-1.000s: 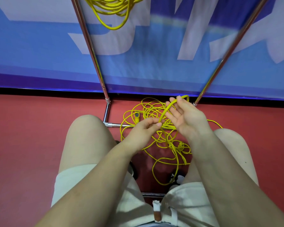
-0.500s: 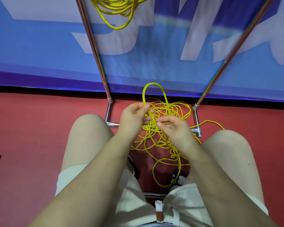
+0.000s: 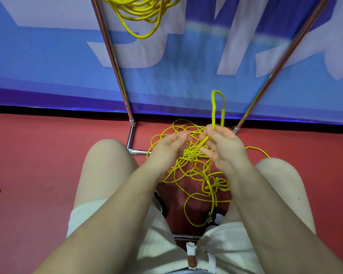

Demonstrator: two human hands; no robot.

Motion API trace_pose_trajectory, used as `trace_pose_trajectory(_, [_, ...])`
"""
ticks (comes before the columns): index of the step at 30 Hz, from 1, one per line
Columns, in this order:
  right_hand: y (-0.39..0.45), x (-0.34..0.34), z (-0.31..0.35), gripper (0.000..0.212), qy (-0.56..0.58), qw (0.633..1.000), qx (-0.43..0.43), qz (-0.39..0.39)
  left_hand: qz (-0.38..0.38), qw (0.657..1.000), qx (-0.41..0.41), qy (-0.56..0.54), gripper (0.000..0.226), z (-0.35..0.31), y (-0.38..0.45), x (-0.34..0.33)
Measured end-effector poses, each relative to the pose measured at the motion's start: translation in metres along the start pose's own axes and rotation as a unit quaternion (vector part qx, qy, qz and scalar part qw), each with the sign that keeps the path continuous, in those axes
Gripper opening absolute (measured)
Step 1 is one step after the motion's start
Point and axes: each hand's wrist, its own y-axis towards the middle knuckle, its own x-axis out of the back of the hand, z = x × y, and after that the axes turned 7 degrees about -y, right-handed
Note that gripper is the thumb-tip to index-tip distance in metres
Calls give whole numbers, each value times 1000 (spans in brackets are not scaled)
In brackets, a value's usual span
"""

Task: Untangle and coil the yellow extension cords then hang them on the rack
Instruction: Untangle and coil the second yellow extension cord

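The cord loop point(image 3: 218, 107) now stands from the right hand point(image 3: 224, 149); the left hand point(image 3: 166, 149) has let go, fingers straightened.

Right hand point(image 3: 225, 150) fingers pinching; left hand point(image 3: 166, 149) fingers extended, relaxed, holding nothing.

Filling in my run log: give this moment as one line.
phase: coiling | right hand: pinches cord loop | left hand: open beside it | tangle: on floor | hung coil: on rack
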Motion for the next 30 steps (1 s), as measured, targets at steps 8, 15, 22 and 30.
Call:
trace_pose_trajectory(8, [9, -8, 23, 5, 115, 993, -26, -7, 21, 997, -38, 68, 18, 12, -4, -5])
trace_pose_trajectory(15, [0, 0, -17, 22, -241, 962, 70, 110, -70, 995, -70, 3, 13, -9, 2, 7])
trace_pose_trajectory(22, [1, 9, -44, 16, -393, 890, 209, 94, -96, 990, -66, -75, 11, -28, 6, 5])
trace_pose_trajectory(30, [9, -2, 1, 11, -141, 982, 119, 34, 7, 1000, -26, 6, 20, -14, 14, 5])
